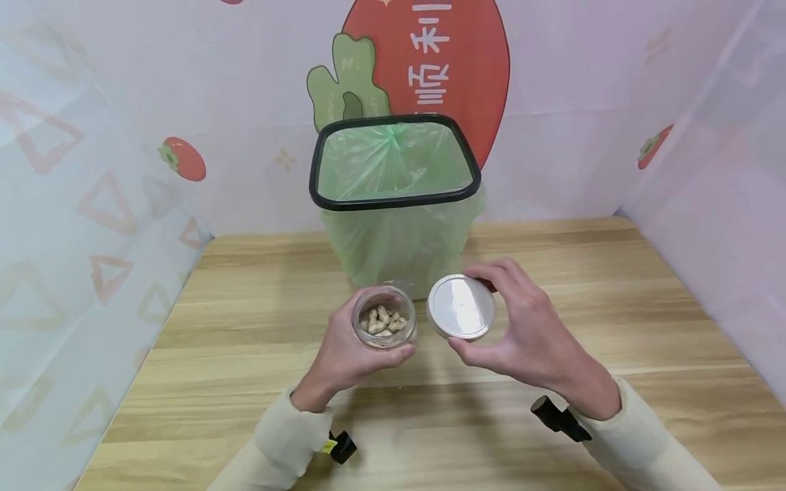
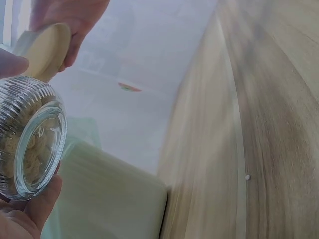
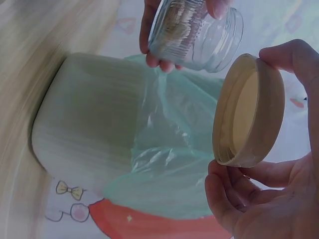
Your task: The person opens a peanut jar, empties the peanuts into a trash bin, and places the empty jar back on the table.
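Head view: left hand [image 1: 344, 349] grips open glass jar [image 1: 394, 296], peanuts [image 1: 383, 319] inside, near lined bin [image 1: 399, 244]; right hand [image 1: 529, 327] pinches lid [image 1: 460, 307] by edges, beside jar, apart. Only wrist views show me jar's ribbed side, lid's hollow underside.

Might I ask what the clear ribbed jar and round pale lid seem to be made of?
Clear ribbed jar: probably glass, glossy, with a thick see-through base. Round pale lid: perhaps plastic or coated metal; its smooth top reflects light.
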Demonstrator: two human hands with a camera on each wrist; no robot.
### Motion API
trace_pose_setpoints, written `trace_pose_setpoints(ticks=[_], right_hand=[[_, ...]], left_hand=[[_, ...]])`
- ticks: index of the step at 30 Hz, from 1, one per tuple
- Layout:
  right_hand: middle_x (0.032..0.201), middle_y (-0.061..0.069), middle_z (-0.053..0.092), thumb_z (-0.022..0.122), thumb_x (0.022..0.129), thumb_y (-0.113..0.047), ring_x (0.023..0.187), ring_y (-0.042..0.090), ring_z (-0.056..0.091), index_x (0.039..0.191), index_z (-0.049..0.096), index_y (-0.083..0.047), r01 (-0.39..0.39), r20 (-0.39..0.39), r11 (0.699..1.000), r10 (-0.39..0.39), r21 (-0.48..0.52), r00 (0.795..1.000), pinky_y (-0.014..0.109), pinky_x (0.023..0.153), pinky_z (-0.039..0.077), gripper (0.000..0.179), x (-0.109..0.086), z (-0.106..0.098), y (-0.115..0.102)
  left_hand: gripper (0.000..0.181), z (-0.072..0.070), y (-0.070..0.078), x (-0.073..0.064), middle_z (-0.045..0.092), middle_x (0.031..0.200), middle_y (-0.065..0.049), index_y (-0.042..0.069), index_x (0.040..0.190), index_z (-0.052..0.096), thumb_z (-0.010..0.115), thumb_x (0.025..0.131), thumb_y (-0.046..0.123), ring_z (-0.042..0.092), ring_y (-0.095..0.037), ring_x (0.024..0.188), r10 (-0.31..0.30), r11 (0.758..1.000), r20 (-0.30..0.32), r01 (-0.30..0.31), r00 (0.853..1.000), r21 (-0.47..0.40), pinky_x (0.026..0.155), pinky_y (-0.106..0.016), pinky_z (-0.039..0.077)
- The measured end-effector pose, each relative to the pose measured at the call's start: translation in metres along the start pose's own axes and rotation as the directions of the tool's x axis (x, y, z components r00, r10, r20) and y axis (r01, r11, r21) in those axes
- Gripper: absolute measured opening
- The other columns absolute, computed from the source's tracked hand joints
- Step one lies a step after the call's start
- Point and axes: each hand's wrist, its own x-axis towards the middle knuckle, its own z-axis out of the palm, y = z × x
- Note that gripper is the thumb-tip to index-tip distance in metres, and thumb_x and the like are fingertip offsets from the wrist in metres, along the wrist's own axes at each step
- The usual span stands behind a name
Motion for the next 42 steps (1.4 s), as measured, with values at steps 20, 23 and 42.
trace_pose_setpoints(ticks=[20,23,42], right_hand=[[0.12,-0.004,0.062,0.095,0.065,-0.025,0.102,0.01,0.062,0.131,0.062,-0.008,-0.045,0.122,0.998,0.049,-0.038,0.991,0.032,0.084,0.059,0.075,-0.023,0.013,0.018],[0.12,-0.003,0.062,0.094,0.065,-0.024,0.102,0.01,0.062,0.13,0.062,-0.008,-0.043,0.151,0.998,0.05,-0.043,0.987,0.032,0.084,0.059,0.074,-0.026,0.015,0.021],[0.12,0.001,0.064,0.093,0.067,-0.025,0.102,0.014,0.062,0.131,0.061,-0.003,-0.086,0.318,0.992,0.11,-0.089,0.942,0.032,0.085,0.058,0.075,-0.038,0.036,0.03]], left_hand=[[0.069,-0.01,-0.002,-0.017,0.074,0.122,-0.002,0.02,0.131,0.065,0.098,0.07,0.013,0.07,-0.021,0.115,-0.008,1.0,-0.008,0.009,1.0,0.025,0.101,-0.026,0.057],[0.069,-0.012,-0.002,-0.018,0.074,0.121,-0.002,0.02,0.13,0.066,0.098,0.07,0.013,0.07,-0.021,0.114,0.0,0.999,-0.012,0.0,1.0,0.033,0.1,-0.026,0.057],[0.068,-0.018,0.003,-0.019,0.074,0.12,-0.003,0.016,0.131,0.066,0.098,0.071,0.016,0.07,-0.021,0.111,0.028,0.998,-0.024,-0.026,0.999,0.064,0.099,-0.024,0.056]])
